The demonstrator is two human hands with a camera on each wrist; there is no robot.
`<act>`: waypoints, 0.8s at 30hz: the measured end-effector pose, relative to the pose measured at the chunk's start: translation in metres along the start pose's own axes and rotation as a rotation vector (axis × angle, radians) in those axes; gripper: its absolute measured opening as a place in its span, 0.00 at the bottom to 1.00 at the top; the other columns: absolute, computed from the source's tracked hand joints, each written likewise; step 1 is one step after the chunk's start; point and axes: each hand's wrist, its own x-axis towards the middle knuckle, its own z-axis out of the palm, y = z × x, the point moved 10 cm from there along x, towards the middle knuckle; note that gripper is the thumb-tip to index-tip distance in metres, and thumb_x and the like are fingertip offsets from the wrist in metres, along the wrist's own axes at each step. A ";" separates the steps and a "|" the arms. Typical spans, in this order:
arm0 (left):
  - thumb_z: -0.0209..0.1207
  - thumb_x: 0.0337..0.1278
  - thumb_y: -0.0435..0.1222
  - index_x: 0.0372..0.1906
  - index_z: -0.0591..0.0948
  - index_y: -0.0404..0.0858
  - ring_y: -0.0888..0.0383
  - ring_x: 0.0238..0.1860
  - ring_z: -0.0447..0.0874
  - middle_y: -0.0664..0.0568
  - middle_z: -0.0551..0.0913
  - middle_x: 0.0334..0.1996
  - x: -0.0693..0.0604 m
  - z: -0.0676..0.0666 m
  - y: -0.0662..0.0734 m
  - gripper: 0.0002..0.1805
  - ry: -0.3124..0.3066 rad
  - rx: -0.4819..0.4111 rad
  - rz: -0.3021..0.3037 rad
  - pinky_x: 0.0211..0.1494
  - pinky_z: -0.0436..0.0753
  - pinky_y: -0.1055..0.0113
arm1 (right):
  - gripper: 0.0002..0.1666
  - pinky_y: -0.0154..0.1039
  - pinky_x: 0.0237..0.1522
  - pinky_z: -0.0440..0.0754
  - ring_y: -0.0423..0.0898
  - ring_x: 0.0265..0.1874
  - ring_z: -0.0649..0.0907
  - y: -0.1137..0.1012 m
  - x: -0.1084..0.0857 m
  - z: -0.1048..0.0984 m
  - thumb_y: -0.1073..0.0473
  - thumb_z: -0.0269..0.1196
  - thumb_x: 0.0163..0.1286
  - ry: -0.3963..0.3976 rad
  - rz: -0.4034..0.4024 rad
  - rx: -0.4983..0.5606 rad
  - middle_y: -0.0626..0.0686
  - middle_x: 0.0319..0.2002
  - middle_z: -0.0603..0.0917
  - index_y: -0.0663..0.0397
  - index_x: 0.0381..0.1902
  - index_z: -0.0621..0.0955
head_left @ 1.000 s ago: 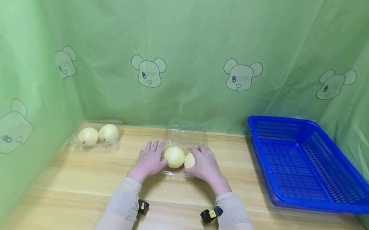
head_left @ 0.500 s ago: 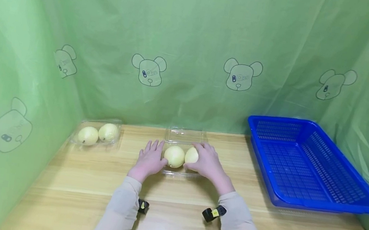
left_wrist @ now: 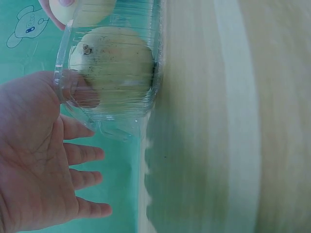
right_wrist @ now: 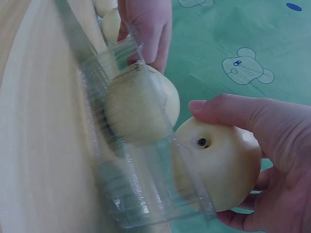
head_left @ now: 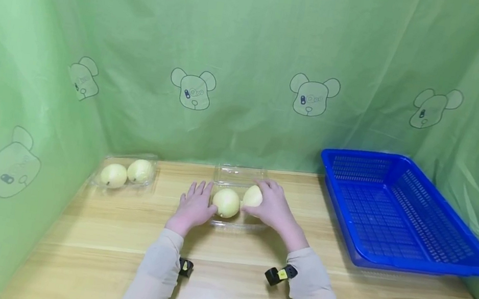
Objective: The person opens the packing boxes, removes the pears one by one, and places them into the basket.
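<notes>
My right hand [head_left: 272, 205] grips a pale yellow round pear [right_wrist: 218, 162], thumb on one side and fingers on the other, raised at the rim of a clear plastic clamshell box [head_left: 233, 225]. A second pear [head_left: 226, 203] sits in the left half of that box. At the box's left end is my left hand [head_left: 194, 208]; its thumb hooks over the rim into the box. The other fingers [left_wrist: 82, 153] of that hand stay straight and spread outside the wall. Behind the box lies its lid [head_left: 241, 176], folded back.
Another clear box [head_left: 150, 177] holding two pears stands at the back left. On the right side of the wooden table [head_left: 222, 297] is a blue perforated basket [head_left: 417, 269]. Green curtains [head_left: 257, 33] hang around the back and sides.
My right hand has lifted its pear up and slightly right, widening the gap from the other pear. The left hand has stayed at the box's left end.
</notes>
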 end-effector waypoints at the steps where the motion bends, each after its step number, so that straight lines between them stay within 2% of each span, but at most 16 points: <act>1: 0.54 0.60 0.46 0.77 0.53 0.42 0.39 0.79 0.42 0.42 0.51 0.78 0.000 0.000 0.000 0.42 0.001 -0.001 -0.001 0.76 0.48 0.33 | 0.54 0.66 0.61 0.74 0.66 0.66 0.67 0.000 0.000 -0.002 0.46 0.76 0.47 0.006 0.000 -0.001 0.66 0.67 0.68 0.55 0.70 0.68; 15: 0.53 0.59 0.47 0.77 0.54 0.41 0.38 0.78 0.43 0.40 0.52 0.77 0.000 0.001 0.002 0.42 0.003 -0.012 0.011 0.75 0.49 0.32 | 0.55 0.67 0.62 0.72 0.66 0.66 0.67 0.005 -0.004 -0.021 0.46 0.76 0.48 0.032 0.022 -0.001 0.67 0.67 0.67 0.54 0.72 0.65; 24: 0.54 0.59 0.45 0.77 0.54 0.40 0.37 0.78 0.43 0.39 0.52 0.77 -0.001 0.000 0.003 0.42 0.001 -0.029 0.009 0.74 0.48 0.31 | 0.53 0.67 0.59 0.75 0.68 0.64 0.69 0.002 -0.004 -0.049 0.47 0.76 0.48 0.063 -0.011 -0.046 0.68 0.65 0.69 0.58 0.69 0.68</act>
